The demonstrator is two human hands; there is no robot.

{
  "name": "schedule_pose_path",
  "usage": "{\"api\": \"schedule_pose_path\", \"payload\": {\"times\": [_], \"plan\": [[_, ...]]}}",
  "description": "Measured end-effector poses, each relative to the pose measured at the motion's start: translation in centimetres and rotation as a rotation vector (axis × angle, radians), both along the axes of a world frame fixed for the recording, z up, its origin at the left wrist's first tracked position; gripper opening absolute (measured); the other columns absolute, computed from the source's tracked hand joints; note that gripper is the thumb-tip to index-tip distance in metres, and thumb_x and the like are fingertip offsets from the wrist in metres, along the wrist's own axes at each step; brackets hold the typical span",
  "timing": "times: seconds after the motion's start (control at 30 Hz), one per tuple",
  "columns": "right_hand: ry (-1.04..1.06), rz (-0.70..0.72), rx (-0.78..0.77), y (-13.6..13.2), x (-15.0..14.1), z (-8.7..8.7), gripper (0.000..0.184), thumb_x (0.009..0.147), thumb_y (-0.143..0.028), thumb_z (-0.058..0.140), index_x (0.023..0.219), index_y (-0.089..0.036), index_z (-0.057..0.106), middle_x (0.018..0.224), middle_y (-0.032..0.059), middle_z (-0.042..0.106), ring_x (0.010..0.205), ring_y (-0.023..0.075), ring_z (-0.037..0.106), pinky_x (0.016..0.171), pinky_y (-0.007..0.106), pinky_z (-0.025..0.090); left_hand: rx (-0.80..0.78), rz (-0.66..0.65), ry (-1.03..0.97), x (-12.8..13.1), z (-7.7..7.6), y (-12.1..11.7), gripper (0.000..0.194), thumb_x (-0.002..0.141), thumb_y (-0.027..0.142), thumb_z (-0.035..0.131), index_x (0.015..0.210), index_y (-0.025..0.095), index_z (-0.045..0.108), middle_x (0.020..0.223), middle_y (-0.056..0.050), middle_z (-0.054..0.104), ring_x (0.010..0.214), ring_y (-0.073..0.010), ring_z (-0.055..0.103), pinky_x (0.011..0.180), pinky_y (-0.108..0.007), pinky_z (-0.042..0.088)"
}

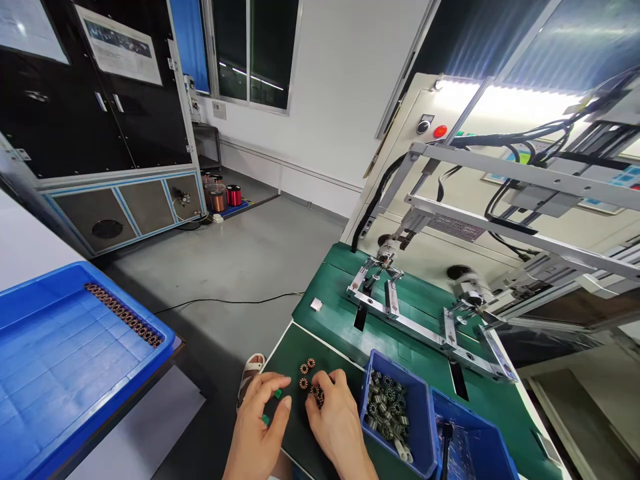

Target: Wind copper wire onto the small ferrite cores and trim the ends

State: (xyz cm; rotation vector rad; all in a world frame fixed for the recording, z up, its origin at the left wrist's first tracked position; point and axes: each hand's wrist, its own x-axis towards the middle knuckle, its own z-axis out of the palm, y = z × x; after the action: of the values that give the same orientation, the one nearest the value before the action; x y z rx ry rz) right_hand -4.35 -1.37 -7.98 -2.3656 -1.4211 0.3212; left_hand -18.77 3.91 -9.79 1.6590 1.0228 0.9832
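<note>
Small ring-shaped motor cores wound with copper wire (pixel 303 383) lie on the green work surface (pixel 285 353). My right hand (pixel 337 417) is closed, its thumb and fingertips around a few more of these copper-wound cores (pixel 317 395) at the table top. My left hand (pixel 260 423) is beside them to the left, thumb and index finger apart, with nothing seen gripped. Small bright green patches (pixel 279 394) show by its fingers; what they are I cannot tell. Right of my right hand, a blue bin (pixel 371 360) holds many grey unwound cores (pixel 387 403).
A second blue bin (pixel 493 443) contains a black-handled tool (pixel 447 437). Behind stands a machine with a metal frame (pixel 415 327) and red button (pixel 440 131). At left, a large blue tray (pixel 60 360) carries a row of wound cores (pixel 123 313). A small white block (pixel 316 305) lies near the machine.
</note>
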Motion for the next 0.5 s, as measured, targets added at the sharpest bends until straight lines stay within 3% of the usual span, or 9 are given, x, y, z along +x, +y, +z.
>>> {"api": "schedule_pose_path", "payload": {"times": [0.13, 0.27, 0.33, 0.4, 0.5], "plan": [[-0.012, 0.018, 0.016, 0.0, 0.2, -0.4, 0.021, 0.081, -0.013, 0.046, 0.091, -0.019, 0.063, 0.092, 0.0080, 0.055, 0.083, 0.0218, 0.065, 0.077, 0.035, 0.054, -0.037, 0.046, -0.077, 0.4, 0.5, -0.4, 0.022, 0.087, 0.040, 0.057, 0.096, 0.025, 0.070, 0.103, -0.007, 0.064, 0.097, -0.0238, 0.061, 0.085, -0.038, 0.049], [-0.024, 0.030, 0.030, -0.3, 0.2, -0.1, 0.021, 0.080, -0.012, 0.046, 0.090, -0.019, 0.063, 0.091, 0.0077, 0.055, 0.084, 0.0225, 0.065, 0.078, 0.035, 0.055, -0.133, -0.041, -0.115, 0.1, -0.7, -0.1, 0.024, 0.084, 0.042, 0.062, 0.099, 0.024, 0.071, 0.106, -0.008, 0.065, 0.099, -0.0247, 0.060, 0.085, -0.038, 0.050], [-0.016, 0.048, 0.080, -0.8, -0.1, 0.7, 0.021, 0.081, -0.013, 0.046, 0.091, -0.020, 0.062, 0.092, 0.0069, 0.055, 0.083, 0.0212, 0.064, 0.076, 0.034, 0.055, -0.314, -0.031, -0.236, 0.1, -1.1, -0.2, 0.031, 0.081, 0.046, 0.068, 0.104, 0.025, 0.072, 0.113, -0.009, 0.066, 0.106, -0.0255, 0.060, 0.092, -0.039, 0.050], [0.025, 0.068, 0.169, -1.4, -0.8, 2.0, 0.020, 0.082, -0.014, 0.045, 0.093, -0.022, 0.061, 0.096, 0.0062, 0.054, 0.084, 0.0191, 0.064, 0.076, 0.032, 0.055, -0.598, -0.026, -0.490, 0.4, -0.9, -0.6, 0.044, 0.076, 0.054, 0.072, 0.110, 0.027, 0.072, 0.124, -0.008, 0.064, 0.120, -0.0271, 0.056, 0.103, -0.040, 0.046], [0.123, 0.139, 0.225, -1.6, -2.1, 3.9, 0.022, 0.082, -0.014, 0.045, 0.095, -0.023, 0.060, 0.099, 0.0055, 0.051, 0.085, 0.0168, 0.062, 0.077, 0.030, 0.054, -1.002, -0.280, -0.892, 1.2, 0.6, -1.1, 0.048, 0.077, 0.061, 0.067, 0.114, 0.030, 0.072, 0.131, -0.007, 0.062, 0.130, -0.0297, 0.049, 0.112, -0.046, 0.037]]}}
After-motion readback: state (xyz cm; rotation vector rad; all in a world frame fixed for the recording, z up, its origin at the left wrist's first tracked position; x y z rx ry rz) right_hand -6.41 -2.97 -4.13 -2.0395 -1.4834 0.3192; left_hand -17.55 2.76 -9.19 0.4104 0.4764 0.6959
